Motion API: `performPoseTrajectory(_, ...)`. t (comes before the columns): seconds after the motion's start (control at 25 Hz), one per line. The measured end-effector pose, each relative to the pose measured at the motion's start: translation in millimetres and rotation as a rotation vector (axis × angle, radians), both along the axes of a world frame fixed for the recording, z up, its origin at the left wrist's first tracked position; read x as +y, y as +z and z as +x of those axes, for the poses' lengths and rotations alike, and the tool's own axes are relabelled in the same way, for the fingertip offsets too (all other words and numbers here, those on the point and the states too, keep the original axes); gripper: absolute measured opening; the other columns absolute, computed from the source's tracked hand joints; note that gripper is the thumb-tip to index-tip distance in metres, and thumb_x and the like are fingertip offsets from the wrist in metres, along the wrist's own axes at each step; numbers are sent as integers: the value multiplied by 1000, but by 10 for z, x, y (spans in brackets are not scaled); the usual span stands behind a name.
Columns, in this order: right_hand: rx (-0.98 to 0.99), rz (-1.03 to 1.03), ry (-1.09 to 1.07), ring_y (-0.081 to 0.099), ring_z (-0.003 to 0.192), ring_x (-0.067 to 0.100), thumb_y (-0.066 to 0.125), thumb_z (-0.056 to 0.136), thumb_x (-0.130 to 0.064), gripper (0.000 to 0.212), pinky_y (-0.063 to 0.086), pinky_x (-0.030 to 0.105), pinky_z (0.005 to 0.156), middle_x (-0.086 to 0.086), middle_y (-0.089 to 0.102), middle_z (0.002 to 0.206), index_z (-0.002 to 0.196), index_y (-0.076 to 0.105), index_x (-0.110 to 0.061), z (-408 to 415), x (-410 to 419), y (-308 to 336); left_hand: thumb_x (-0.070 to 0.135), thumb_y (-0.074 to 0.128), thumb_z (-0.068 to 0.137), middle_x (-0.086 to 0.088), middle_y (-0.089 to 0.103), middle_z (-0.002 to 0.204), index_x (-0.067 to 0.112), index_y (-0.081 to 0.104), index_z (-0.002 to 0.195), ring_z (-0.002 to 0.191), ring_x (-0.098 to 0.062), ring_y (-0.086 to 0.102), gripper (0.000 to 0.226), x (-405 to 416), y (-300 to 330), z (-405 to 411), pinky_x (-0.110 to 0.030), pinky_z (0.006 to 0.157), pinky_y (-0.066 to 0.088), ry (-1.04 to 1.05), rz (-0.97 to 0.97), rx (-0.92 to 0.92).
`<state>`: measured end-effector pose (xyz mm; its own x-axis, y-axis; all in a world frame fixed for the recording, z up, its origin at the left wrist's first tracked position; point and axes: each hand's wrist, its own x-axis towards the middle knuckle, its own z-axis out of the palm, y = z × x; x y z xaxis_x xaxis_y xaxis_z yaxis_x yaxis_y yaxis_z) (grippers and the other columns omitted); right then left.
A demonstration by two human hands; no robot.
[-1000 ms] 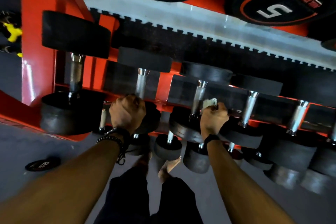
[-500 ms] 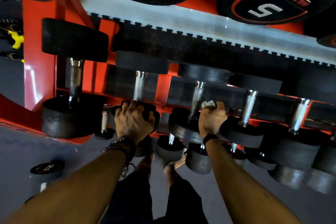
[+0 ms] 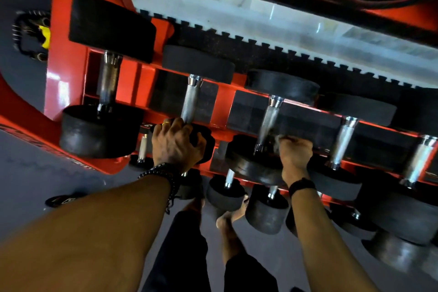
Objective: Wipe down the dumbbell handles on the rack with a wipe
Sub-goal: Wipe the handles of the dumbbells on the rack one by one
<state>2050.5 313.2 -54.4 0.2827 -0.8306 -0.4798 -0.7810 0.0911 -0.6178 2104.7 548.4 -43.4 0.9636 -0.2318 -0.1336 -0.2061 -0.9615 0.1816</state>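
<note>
The wipe [image 3: 276,143], blurred, is bunched in the curled right hand [image 3: 295,155] at the near end of the third handle [image 3: 269,119] on the red rack [image 3: 71,31]. Left of that handle, the left hand [image 3: 176,143] curls over the near head [image 3: 201,142] of the second dumbbell.

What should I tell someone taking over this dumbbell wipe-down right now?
Left hand grips the near black rubber head of the second dumbbell from the left on the red steel rack. Right hand, blurred, sits at the base of the third dumbbell's knurled chrome handle; a pale wipe seems bunched in it. Which handles are already clean can't be told. Handles further right probably remain.
</note>
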Motion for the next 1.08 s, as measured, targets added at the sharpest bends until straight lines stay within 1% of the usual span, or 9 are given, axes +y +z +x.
performPoseTrajectory(0.08,89,173,168,57,64,15,66,88,-12,16,44,12,50,13,67,88,92,65,3,44,8,-15,37,62,77,-10,63,77,11,71,71,77,-35,58,28,3,-2,-7,-40,72,43,-4,8,-1)
performPoseTrajectory(0.24,100,493,301,52,87,19,36,60,-99,113,49,39,83,7,47,97,138,40,-18,198,89,112,38,61,77,-8,62,77,11,71,71,77,-34,57,30,14,-17,7,-40,72,44,0,6,14)
performPoseTrajectory(0.32,42,641,336,58,80,23,17,65,-98,110,51,37,74,20,59,92,125,52,-13,210,39,173,39,59,78,-8,63,77,11,72,72,78,-34,58,31,12,-12,-12,-40,72,44,-6,-4,2)
performPoseTrajectory(0.4,-6,696,364,62,86,26,12,71,-92,109,51,42,89,25,65,101,122,61,-9,207,17,221,40,57,78,-8,64,78,11,72,72,78,-34,58,33,3,10,-36,-40,73,45,-9,-5,11)
performPoseTrajectory(0.52,134,515,520,46,111,15,13,49,-106,127,35,44,108,9,43,146,150,34,-31,204,71,169,40,57,78,-8,64,77,10,70,71,78,-34,58,33,12,7,11,-40,72,44,-5,-16,31)
performPoseTrajectory(0.68,-19,787,304,63,90,29,33,73,-91,98,55,31,81,23,63,106,106,64,-5,240,11,190,38,58,79,-9,62,76,10,69,68,78,-35,58,32,8,-5,-23,-40,72,44,-11,-21,25)
performPoseTrajectory(0.84,123,496,383,59,91,16,71,72,-68,71,44,33,86,3,64,103,119,55,-17,243,108,99,38,57,78,-9,63,76,10,70,69,77,-35,59,33,12,-5,3,-40,73,45,-7,-30,26)
performPoseTrajectory(0.96,-56,813,195,62,63,14,85,72,-28,33,55,31,66,5,64,73,89,63,-9,283,87,87,39,57,78,-8,63,77,10,70,69,78,-34,58,32,4,-14,-21,-40,73,44,-16,-18,17)
performPoseTrajectory(1.08,24,662,340,65,75,19,87,64,-7,29,56,29,72,3,66,81,77,62,-13,270,40,-39,40,56,79,-8,63,77,10,70,70,78,-33,57,34,22,-13,-11,-40,73,44,-9,-10,25)
